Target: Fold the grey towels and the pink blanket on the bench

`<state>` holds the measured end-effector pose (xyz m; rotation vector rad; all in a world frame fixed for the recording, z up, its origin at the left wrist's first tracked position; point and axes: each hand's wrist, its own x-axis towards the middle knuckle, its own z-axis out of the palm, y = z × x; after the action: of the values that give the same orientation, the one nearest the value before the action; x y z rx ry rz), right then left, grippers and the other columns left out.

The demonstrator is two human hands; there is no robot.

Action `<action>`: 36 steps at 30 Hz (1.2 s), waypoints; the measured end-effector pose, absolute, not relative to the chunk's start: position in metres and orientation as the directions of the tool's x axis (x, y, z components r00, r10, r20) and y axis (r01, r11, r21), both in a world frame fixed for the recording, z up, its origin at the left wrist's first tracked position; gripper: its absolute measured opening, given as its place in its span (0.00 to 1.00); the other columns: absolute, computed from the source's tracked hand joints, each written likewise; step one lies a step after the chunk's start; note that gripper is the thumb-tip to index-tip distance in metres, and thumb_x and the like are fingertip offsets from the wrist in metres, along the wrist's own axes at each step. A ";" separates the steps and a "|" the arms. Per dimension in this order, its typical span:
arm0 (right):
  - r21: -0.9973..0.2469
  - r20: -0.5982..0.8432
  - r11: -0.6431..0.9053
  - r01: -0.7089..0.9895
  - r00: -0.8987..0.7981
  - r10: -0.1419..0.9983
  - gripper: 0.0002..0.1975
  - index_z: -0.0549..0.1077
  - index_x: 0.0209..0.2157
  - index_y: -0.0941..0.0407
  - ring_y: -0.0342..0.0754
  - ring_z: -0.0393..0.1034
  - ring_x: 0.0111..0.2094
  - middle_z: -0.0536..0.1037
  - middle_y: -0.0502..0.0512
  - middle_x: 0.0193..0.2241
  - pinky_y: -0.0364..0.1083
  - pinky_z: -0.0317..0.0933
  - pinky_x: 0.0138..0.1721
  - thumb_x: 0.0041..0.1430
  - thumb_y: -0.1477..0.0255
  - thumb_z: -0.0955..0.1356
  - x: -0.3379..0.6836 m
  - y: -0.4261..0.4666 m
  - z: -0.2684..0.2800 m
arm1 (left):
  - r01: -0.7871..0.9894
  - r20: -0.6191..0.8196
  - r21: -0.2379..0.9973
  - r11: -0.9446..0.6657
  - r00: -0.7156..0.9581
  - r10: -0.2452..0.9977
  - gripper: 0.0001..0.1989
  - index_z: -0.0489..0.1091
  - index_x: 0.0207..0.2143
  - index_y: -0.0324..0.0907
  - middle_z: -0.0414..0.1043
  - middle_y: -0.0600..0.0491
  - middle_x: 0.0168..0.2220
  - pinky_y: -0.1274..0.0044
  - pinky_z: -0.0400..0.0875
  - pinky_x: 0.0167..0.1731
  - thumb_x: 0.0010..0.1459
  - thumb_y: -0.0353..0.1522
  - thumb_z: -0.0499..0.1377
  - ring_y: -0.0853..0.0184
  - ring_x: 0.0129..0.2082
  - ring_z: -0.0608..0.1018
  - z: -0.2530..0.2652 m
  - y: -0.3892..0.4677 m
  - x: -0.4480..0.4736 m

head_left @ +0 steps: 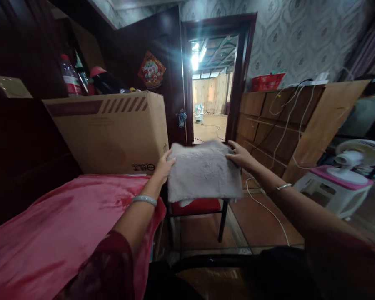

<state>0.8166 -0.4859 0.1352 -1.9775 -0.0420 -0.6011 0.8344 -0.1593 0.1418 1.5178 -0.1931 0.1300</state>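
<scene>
Gripping a grey cloth [204,173] near its upper corners, the left hand [165,167] and the right hand [240,156] are both clamped on it from opposite sides. It hangs spread between them, partly hiding a red-seated chair [198,207]. A pink cover [81,216] lies at the left, with a cardboard box [112,129] just beyond.

Left of the left fingers [167,156] stands a cardboard carton [112,137], a red-capped bottle [71,78] above it. Beyond the fingers is a dark door frame [218,26]; its door [172,75], farther left, carries a red diamond-shaped decoration [152,70]. Right of the right fingers [233,157] stands a wooden drawer unit [278,125] bearing a red basket [267,82]; farther right, a fan [364,152] rests on a white stool [337,192].
</scene>
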 end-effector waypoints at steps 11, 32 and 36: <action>-0.744 0.534 -0.599 0.296 0.802 -0.268 0.25 0.78 0.53 0.59 0.56 0.75 0.45 0.81 0.60 0.44 0.55 0.67 0.51 0.52 0.71 0.68 0.826 -0.507 0.112 | -0.266 0.270 0.963 0.042 0.951 -0.151 0.35 0.69 0.62 0.41 0.78 0.49 0.44 0.75 0.74 0.46 0.50 0.24 0.63 0.68 0.38 0.78 0.141 -0.164 0.842; -0.061 0.432 -0.850 0.523 0.781 0.450 0.49 0.60 0.70 0.48 0.68 0.60 0.64 0.65 0.61 0.66 0.63 0.54 0.63 0.52 0.42 0.72 0.812 -0.456 0.134 | -0.675 0.382 -0.004 -0.737 0.680 -0.625 0.57 0.56 0.69 0.38 0.63 0.33 0.64 0.55 0.54 0.65 0.44 0.56 0.70 0.42 0.64 0.65 0.146 -0.194 0.827; -0.112 0.400 -0.823 0.557 0.783 0.476 0.51 0.61 0.69 0.48 0.67 0.65 0.60 0.69 0.61 0.63 0.60 0.59 0.60 0.49 0.41 0.74 0.822 -0.464 0.131 | -0.723 0.400 0.091 -0.685 0.656 -0.640 0.58 0.59 0.67 0.40 0.68 0.36 0.58 0.57 0.57 0.63 0.38 0.54 0.73 0.42 0.59 0.69 0.139 -0.186 0.838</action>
<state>0.8220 -0.4638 0.1313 -2.7512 -0.8082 -0.5291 0.8381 -0.1865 0.1393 2.6325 -1.1029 0.4977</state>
